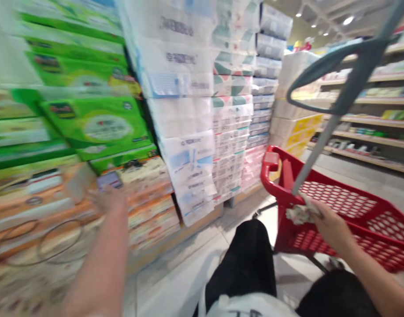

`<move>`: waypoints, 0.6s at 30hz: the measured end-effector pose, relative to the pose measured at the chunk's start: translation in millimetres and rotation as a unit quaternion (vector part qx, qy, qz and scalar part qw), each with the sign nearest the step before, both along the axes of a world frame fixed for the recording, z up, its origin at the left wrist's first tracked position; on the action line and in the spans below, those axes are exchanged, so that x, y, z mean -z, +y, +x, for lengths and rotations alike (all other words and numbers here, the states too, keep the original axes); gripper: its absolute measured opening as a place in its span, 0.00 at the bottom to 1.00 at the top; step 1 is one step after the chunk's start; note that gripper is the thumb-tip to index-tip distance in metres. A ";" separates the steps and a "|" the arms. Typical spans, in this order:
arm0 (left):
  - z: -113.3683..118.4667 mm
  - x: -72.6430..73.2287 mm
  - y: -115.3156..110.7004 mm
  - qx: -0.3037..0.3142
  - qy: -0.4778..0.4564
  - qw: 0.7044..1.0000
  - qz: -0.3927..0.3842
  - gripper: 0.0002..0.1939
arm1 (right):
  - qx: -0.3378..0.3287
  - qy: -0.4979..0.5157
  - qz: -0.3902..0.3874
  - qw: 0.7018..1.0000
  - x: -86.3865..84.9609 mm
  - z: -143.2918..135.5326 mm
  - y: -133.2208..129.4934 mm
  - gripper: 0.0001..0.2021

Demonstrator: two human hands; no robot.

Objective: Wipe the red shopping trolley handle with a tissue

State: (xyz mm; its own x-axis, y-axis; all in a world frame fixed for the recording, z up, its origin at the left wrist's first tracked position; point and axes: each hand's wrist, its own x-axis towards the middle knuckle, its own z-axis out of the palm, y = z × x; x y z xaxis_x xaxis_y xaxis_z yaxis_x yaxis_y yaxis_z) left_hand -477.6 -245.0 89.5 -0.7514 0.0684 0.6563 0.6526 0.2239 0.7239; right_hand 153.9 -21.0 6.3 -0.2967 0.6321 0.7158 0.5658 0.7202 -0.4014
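Note:
My left hand [106, 197] reaches over a low stack of orange-and-cream tissue packs [152, 196], its blurred fingers apart. Just beyond the fingertips is a small dark-edged rectangle with a pale purple face [109, 180]; whether they touch it is unclear. On the right, my right hand [327, 220] is closed around a crumpled whitish cloth or tissue [301, 213]. That bundle is against the near side of a red plastic shopping cart [277, 185], below its grey handle post [317, 152].
Green tissue packs [99, 125] rise behind my left hand. White paper-roll packs [188, 154] form a tall column beside them. Thin dark wire loops [61, 229] lie at the lower left. Stocked shelves [370, 101] stand beyond the cart. My black-clad knees [244, 259] are below.

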 end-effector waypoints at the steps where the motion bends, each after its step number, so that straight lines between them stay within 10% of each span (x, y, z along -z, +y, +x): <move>1: 24.3 9.7 15.3 -0.008 0.011 1.000 0.007 0.26 | 0.015 0.009 -0.005 1.000 -1.1 -2.5 -3.1 0.20; 3: 90.8 29.9 49.9 0.045 0.036 0.998 0.010 0.27 | 0.026 0.029 0.002 0.999 -4.9 -11.8 -7.9 0.19; 6: 215.3 45.3 96.6 0.301 0.144 0.942 -0.034 0.24 | 0.046 0.082 0.056 0.994 -10.9 -32.2 -10.4 0.18; 10: 345.9 26.4 150.8 0.491 0.253 0.832 -0.053 0.20 | 0.073 0.090 0.105 0.988 -8.3 -49.8 -7.5 0.19; 18: 402.6 12.3 224.1 0.499 0.268 0.815 -0.123 0.09 | 0.099 0.008 0.100 0.990 6.8 -17.1 6.7 0.19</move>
State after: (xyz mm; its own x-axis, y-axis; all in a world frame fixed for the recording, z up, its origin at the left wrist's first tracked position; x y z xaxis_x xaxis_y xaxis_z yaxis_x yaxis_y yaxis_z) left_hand -75.0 -20.8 77.2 0.1496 0.6484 0.7465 0.8061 -0.5171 0.2877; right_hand 136.9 -14.3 -0.5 -0.1689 0.5227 0.8356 0.6990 0.6613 -0.2723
